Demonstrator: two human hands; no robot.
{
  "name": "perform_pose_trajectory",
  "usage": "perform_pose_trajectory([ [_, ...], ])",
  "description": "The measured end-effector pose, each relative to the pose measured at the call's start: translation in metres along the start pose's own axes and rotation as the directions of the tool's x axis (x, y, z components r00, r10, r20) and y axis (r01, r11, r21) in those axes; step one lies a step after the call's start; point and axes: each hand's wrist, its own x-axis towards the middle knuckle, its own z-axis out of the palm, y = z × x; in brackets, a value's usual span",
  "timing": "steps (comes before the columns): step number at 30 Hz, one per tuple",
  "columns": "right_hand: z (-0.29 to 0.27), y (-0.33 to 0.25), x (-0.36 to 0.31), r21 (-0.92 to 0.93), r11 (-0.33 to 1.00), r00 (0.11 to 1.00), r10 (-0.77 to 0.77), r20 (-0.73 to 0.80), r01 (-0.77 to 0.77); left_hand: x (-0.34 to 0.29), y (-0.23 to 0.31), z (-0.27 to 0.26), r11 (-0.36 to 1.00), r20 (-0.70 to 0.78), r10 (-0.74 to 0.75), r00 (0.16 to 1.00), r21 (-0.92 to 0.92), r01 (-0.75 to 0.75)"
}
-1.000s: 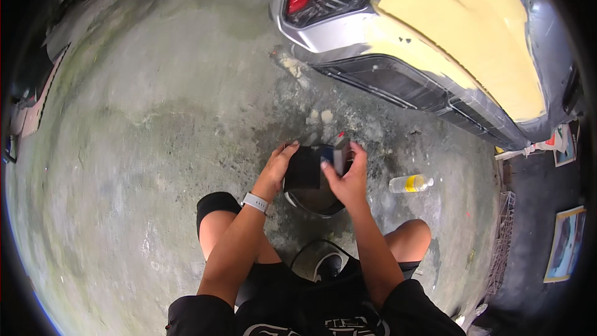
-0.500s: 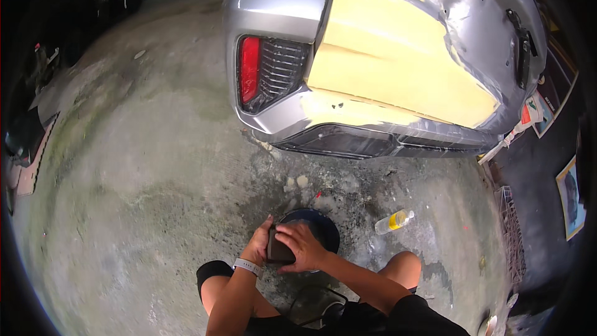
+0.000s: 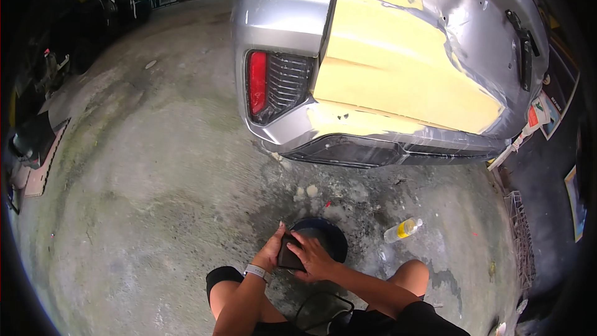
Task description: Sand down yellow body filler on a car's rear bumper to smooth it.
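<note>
Fingers of left hand curled round the left edge of a small dark block, gripping it; fingers of right hand spread across its top and right side, also holding. Block held just over the near rim of a dark round basin, low in the middle of the view, above the bent knees. White band on left wrist. Basin standing on a stained concrete floor, wet and darker around it. Clear plastic bottle with yellow contents lying on its side just right of the basin, apart from it. Pale lumps scattered on the floor beyond the basin. Silver car rear further out, red tail lamp at left, broad yellow filler patch across the panel and bumper. Contents of basin not discernible.
</note>
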Motion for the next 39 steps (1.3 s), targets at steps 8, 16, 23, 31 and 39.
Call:
perform_pose_trajectory([
  [8,-0.001,0.013,0.005,0.169,0.975,0.980,0.163,-0.112,-0.143,0.002,-0.003,-0.003,0.992,0.042,0.054,0.998,0.108,-0.058],
  [16,0.029,0.059,-0.019,0.099,0.922,0.915,0.349,0.201,-0.374,-0.040,0.007,0.000,0.617,-0.056,0.530,0.846,0.709,-0.340],
  [23,0.091,0.108,-0.049,-0.422,0.866,0.477,0.500,0.723,-0.269,-0.060,0.086,0.040,0.012,0.158,0.945,0.287,0.858,-0.513],
  [31,-0.176,0.032,-0.002,-0.283,0.953,0.986,0.141,0.090,-0.111,-0.169,0.349,0.247,-0.610,0.464,0.786,-0.409,0.689,-0.391],
  [39,-0.458,0.002,0.102,-0.698,0.715,0.885,-0.347,-0.311,0.035,-0.135,0.421,0.312,-0.585,0.427,0.759,-0.492,0.778,-0.229],
])
